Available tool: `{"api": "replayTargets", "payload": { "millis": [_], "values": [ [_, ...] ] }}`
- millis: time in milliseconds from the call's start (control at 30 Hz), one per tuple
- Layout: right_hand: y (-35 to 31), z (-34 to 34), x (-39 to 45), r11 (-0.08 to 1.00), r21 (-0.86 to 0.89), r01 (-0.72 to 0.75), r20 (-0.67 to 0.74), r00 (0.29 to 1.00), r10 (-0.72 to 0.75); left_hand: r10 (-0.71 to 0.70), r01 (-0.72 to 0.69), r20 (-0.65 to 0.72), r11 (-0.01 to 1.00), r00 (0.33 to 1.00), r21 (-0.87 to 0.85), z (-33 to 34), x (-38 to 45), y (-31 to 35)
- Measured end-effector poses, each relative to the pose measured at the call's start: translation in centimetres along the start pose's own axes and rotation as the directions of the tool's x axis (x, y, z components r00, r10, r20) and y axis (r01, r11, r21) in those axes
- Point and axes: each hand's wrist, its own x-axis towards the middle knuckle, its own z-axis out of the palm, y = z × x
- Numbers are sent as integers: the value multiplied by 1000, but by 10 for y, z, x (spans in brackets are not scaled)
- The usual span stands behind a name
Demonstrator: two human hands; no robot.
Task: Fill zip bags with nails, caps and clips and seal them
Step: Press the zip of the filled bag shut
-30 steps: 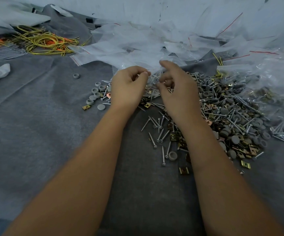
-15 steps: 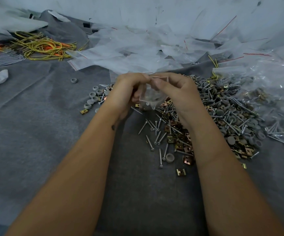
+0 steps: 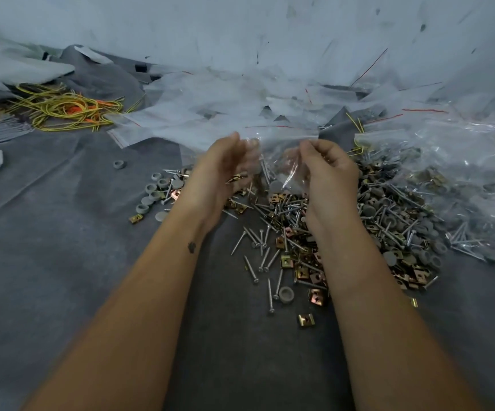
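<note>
While held between hands, zip bag (image 3: 275, 170) clear, crinkled.

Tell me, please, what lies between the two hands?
In the head view, a clear zip bag spans from the left hand to the right hand, with nails visible through it.

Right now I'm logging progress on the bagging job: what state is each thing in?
Held bag: clear, stretched between both hands; contents and seal blurred.
Left hand: blurred, fingers at the bag's left edge.
Right hand: fingers curled on the bag's right edge.
Hardware pile: loose nails, caps and clips, unbagged.
Empty bags: heaped flat.
Wires: tangled.
</note>
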Motion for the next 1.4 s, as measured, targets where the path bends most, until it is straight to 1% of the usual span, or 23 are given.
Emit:
{"api": "replayTargets", "payload": {
  "millis": [67, 100, 167, 233, 300, 333, 400, 467, 533, 600, 700, 900, 1033, 1267, 1400],
  "values": [
    [-1, 0, 0, 1000, 24, -11, -12, 1000, 11, 46, -42, -20, 988, 999, 151, 4, 0, -3],
    [-1, 1, 0, 1000, 22, -7, -10, 1000, 8, 93, -83, -45, 980, 995, 181, 7, -1, -3],
    [-4, 3, -1, 999, 44, 9, 5, 1000, -9, 236, -217, -118, 964, 965, 157, 9, -1, -1],
    [-7, 5, -2, 995, 63, 75, 25, 997, -76, 367, -358, -172, 930, 914, 85, 6, -1, 5],
    [-8, 6, -2, 988, 10, 152, 38, 988, -152, 429, -430, -176, 902, 886, 37, 1, -2, 11],
    [-7, 6, -2, 986, -32, 166, 38, 986, -165, 431, -429, -181, 902, 884, 56, 1, -3, 12],
    [-5, 7, -2, 985, -103, 136, 38, 990, -132, 381, -361, -228, 924, 896, 122, 1, -4, 10],
    [-3, 7, -3, 988, -132, 81, 56, 996, -74, 302, -268, -278, 951, 912, 153, 2, -3, 7],
    [-3, 6, -4, 989, -133, 60, 62, 997, -52, 256, -221, -290, 964, 922, 147, 3, -2, 5],
    [-4, 5, -4, 991, -118, 65, 54, 997, -59, 245, -223, -283, 969, 927, 108, 3, -2, 7],
    [-6, 6, -5, 993, -78, 85, 69, 994, -80, 284, -266, -249, 958, 926, 103, 5, -4, 9],
    [-6, 7, -3, 994, -5, 107, 52, 993, -106, 273, -267, -267, 962, 924, 62, 4, -6, 13],
    [-5, 6, -3, 993, 7, 121, 53, 991, -121, 313, -309, -264, 949, 912, 58, 4, -6, 12],
    [-3, 6, -2, 992, 30, 121, 9, 993, -121, 292, -285, -333, 956, 897, 70, 4, -3, 6],
    [0, 8, -2, 995, 1, 98, 38, 994, -98, 284, -273, -356, 958, 890, 83, 3, -1, 1]
  ]
}}
